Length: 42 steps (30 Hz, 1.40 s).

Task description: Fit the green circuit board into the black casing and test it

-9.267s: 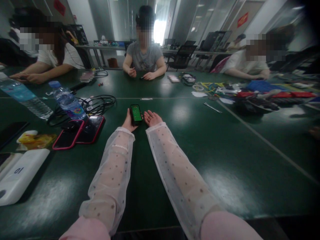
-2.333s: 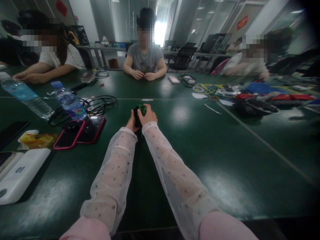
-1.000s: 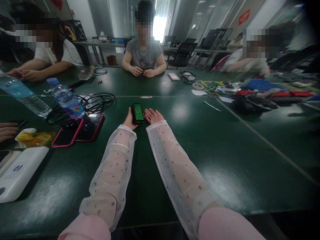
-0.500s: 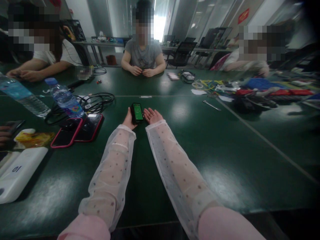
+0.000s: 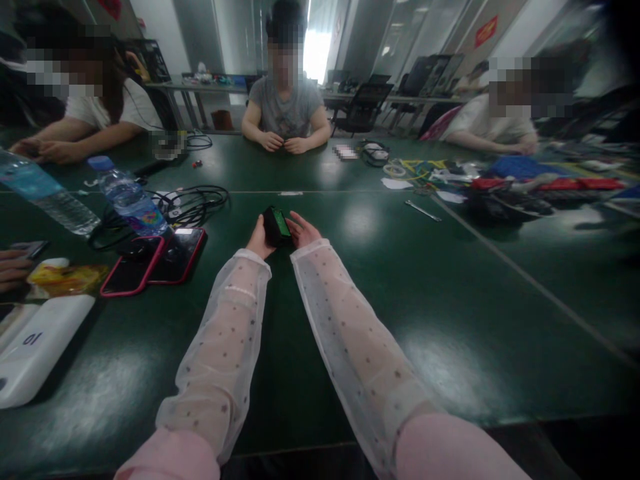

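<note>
Above the green table, my left hand (image 5: 259, 241) is wrapped round the left side of a small black case with a green circuit board (image 5: 277, 225) showing in its face. The case is tilted, so its dark side wall shows as well. Close against its right edge is my right hand (image 5: 306, 233), fingers stretched and apart; whether the fingertips touch the case I cannot tell. Sheer white sleeves with dark stars cover both forearms.
To the left lie two phones in red cases (image 5: 179, 257), a blue-capped water bottle (image 5: 131, 200), coiled black cables (image 5: 207, 198) and a white device (image 5: 45, 350). A wrench (image 5: 423, 211) lies to the right, before piled tools and cables (image 5: 520, 190). Several people sit around the table.
The case has turned in my left hand, so its green face is seen at a slant and its side shows. My right hand has rotated from palm-up to sideways beside it.
</note>
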Available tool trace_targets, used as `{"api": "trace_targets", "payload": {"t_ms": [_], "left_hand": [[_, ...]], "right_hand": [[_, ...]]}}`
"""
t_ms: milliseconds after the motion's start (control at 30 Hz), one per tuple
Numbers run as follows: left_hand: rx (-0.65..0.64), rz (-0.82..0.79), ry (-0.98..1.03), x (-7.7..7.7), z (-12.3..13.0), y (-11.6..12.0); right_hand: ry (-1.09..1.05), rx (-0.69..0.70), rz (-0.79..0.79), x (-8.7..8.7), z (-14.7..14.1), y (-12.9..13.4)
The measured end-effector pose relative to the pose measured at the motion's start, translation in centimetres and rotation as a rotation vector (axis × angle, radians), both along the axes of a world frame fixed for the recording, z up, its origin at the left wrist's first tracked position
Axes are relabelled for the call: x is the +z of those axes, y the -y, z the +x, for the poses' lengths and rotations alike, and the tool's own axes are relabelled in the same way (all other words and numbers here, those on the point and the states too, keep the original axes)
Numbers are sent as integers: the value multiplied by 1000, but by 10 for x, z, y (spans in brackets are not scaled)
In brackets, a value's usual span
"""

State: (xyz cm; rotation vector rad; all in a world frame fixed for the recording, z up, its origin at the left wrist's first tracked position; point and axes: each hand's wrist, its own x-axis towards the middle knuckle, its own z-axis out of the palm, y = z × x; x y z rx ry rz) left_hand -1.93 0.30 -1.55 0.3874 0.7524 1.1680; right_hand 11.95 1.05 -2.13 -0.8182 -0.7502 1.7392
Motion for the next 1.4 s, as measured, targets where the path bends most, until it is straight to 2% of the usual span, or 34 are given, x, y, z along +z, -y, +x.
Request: {"api": "trace_targets", "payload": {"t_ms": [100, 200, 300, 367, 467, 567, 700, 833, 900, 1000, 1067, 1200, 1400], "left_hand": [[80, -43, -60, 1, 3, -1], [162, -74, -237, 3, 6, 0], [176, 7, -448, 6, 9, 3], [152, 84, -542, 9, 11, 4], [86, 186, -607, 16, 16, 4], [42, 219, -687, 24, 23, 8], [136, 265, -899, 35, 34, 18], [196, 345, -962, 41, 40, 25], [167, 372, -1155, 44, 41, 28], [88, 415, -1564, 47, 43, 30], [81, 450, -1704, 48, 44, 32], [103, 461, -1782, 48, 47, 33], [140, 448, -1753, 54, 49, 36]], "right_hand": [[11, 3, 10, 0, -4, 0], [65, -9, -8, 3, -8, 1], [93, -13, -36, 6, -11, 2], [80, -68, -49, 8, -12, 2], [82, -154, -104, 8, -12, 0], [69, -168, -178, 6, -11, -2], [17, -182, -183, 0, -8, -6], [-44, -183, -164, -4, -7, -8], [-107, -182, -204, -3, -6, -8], [-186, -166, -266, 0, -5, -8], [-221, -150, -281, 2, -4, -7], [-243, -96, -277, 4, -1, -4], [-352, 11, -146, -2, 0, -4]]}}
